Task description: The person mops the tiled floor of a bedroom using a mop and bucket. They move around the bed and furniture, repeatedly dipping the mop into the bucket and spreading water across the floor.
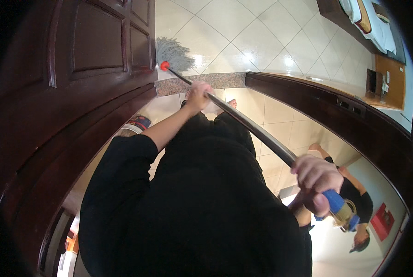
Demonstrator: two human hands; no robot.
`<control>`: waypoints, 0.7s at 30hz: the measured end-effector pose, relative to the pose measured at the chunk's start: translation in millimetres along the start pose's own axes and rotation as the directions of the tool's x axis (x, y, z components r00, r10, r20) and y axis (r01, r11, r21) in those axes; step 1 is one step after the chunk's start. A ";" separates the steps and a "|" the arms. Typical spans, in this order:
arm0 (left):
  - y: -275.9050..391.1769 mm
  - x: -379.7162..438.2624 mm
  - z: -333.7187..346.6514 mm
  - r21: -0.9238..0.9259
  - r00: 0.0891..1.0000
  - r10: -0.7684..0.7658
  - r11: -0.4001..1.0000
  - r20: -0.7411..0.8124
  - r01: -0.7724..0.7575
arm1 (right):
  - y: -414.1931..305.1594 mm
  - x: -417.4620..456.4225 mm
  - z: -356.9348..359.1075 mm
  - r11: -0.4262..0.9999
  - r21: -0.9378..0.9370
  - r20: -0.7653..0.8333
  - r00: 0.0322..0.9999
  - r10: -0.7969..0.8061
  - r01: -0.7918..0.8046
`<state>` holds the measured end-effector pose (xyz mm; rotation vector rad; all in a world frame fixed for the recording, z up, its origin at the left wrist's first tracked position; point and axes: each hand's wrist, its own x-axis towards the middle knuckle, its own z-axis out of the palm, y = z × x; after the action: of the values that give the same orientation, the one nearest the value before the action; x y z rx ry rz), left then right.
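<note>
A string mop with a grey head (173, 53) rests on the tiled floor just past the doorway, against the foot of the dark wooden door (99, 38). Its red socket (165, 65) joins a long metal handle (251, 124) that slants across in front of me. My left hand (198, 96) grips the lower part of this handle, above the granite threshold (203, 83). Near the top end my right hand (317, 181) is closed around it, and a blue grip (334, 200) sticks out past the fist.
Behind my left arm stands a bucket (137, 124). To the right runs a dark door frame (324, 97), and another person (353, 194) in dark clothes stands beyond my right hand. A bed with white linen (376, 29) is at the far right, near a wooden cabinet (395, 83).
</note>
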<state>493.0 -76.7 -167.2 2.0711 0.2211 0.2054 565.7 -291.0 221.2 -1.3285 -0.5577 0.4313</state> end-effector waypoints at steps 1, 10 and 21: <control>15.3 4.7 10.2 0.003 0.998 -0.033 0.999 0.047 0.033 | -9.6 -3.6 -0.6 1.000 -0.024 -0.041 0.999 -0.020 0.019; 69.9 51.5 145.2 -0.333 0.957 0.260 0.920 0.125 -0.207 | -49.5 -29.3 12.4 0.918 -0.386 0.060 0.995 -0.074 0.092; 98.4 97.9 190.5 -0.252 0.794 0.372 0.926 0.481 -0.281 | -33.2 -30.0 -2.9 0.874 -0.474 0.105 0.993 -0.061 0.104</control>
<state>640.1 -260.9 -168.3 1.9022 -0.4830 -0.1353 543.0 -317.5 249.4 -1.7590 -0.8288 0.2876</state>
